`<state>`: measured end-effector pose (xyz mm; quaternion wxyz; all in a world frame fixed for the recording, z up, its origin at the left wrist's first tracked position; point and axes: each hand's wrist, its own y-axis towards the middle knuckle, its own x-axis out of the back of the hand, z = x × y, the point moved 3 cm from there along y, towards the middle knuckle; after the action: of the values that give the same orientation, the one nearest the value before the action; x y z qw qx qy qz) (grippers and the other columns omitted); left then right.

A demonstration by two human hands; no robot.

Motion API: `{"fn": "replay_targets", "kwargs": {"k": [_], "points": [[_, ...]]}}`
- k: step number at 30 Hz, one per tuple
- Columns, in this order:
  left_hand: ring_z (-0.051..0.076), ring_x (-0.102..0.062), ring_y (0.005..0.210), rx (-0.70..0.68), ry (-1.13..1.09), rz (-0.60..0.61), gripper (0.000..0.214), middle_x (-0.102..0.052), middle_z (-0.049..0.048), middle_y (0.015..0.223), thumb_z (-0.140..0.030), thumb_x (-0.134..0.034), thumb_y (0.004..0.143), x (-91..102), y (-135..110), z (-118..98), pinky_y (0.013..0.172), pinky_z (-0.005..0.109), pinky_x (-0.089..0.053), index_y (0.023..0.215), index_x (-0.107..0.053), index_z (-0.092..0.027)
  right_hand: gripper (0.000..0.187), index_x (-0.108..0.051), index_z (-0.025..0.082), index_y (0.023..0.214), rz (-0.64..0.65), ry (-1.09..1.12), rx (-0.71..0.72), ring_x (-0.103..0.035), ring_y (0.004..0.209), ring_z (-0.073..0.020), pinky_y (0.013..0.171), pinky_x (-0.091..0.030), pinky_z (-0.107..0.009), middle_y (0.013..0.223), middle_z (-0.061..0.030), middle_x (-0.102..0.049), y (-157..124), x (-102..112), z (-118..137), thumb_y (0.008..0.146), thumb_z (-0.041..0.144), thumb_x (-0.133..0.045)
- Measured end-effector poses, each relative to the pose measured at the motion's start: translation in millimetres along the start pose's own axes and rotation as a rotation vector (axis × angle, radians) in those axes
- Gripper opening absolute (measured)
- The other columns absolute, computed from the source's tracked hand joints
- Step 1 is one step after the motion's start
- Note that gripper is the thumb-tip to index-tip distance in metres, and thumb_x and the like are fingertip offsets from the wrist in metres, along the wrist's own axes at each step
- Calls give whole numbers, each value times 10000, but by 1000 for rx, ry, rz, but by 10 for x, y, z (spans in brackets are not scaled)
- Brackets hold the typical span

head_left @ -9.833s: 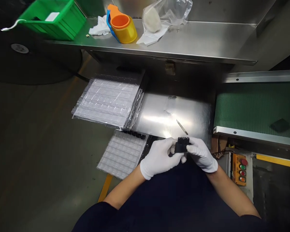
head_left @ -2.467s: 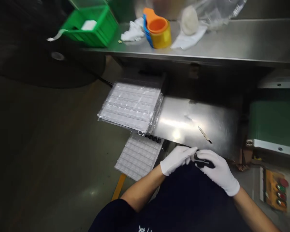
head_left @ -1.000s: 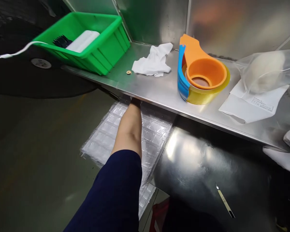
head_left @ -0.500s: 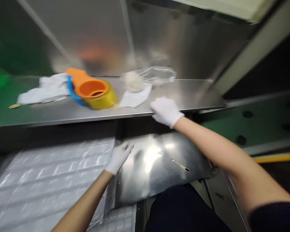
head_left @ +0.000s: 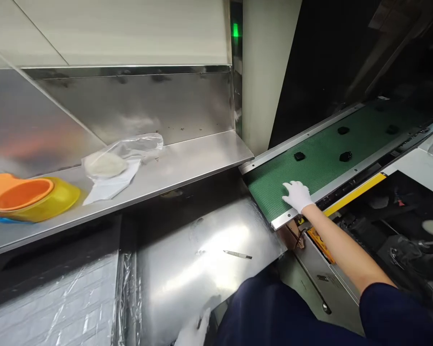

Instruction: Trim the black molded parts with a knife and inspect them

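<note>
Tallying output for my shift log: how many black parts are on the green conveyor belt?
4, on the green conveyor belt: a black part, another across from it, two further along. The dark far end may hide more.

Four black pieces are counted on the conveyor belt; two gloved hands are seen, the right hand over it, the left hand well left of it.
</note>
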<state>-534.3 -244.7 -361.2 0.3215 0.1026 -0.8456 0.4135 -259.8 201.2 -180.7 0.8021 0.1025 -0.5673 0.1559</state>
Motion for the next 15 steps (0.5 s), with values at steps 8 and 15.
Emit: {"fn": "replay_targets", "kwargs": {"k": [8, 15], "points": [[290, -751, 953, -159, -10, -80, 482, -795, 84, 973, -560, -365, 1007, 196, -125, -976, 821, 342, -527, 1008, -712, -226, 265, -655, 250, 777, 91, 386, -96, -479, 1362, -398, 1206, -270, -628, 1132, -142, -711, 226, -36, -715, 613, 308, -855], [265, -712, 1010, -230, -777, 166, 479, -774, 124, 1076, -573, -649, 910, 67, -724, -1653, 952, 369, -523, 1142, -717, -159, 549, -706, 248, 1096, 440, 918, 140, -685, 1115, -272, 986, -544, -451, 1140, -84, -751, -673, -176, 131, 665, 531, -896]]}}
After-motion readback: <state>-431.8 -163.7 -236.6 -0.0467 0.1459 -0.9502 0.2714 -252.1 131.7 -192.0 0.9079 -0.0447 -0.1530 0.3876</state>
